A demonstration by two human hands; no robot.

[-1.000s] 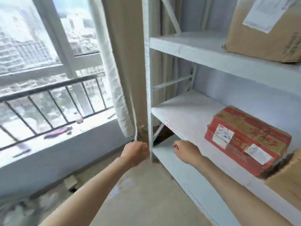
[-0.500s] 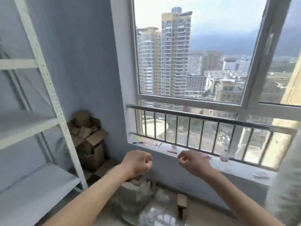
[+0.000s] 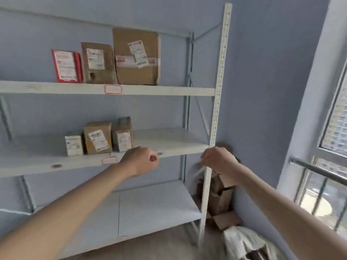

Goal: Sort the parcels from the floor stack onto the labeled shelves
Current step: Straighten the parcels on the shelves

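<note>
A white metal shelf unit point(image 3: 159, 91) faces me. Its upper shelf carries a red parcel point(image 3: 66, 66) and two brown boxes, a medium one point(image 3: 97, 62) and a large one point(image 3: 137, 56). The middle shelf point(image 3: 169, 145) carries three smaller labelled boxes point(image 3: 98, 140). Red-bordered labels point(image 3: 113, 89) sit on the shelf fronts. My left hand point(image 3: 139, 161) is a loose fist in front of the middle shelf's edge, holding nothing. My right hand point(image 3: 218, 161) is also closed and hovers by the right upright post. A heap of cardboard parcels point(image 3: 219, 201) lies on the floor in the corner behind the post.
A white plastic sack point(image 3: 244, 243) lies on the floor at lower right. The window with its metal rail point(image 3: 319, 171) takes up the right side. The bottom shelf point(image 3: 154, 209) holds nothing. Blue wall stands behind the unit.
My view has swung left from a shelf with a red box, past the window, to this other shelf unit. Both hands stayed closed and raised in front of me.
</note>
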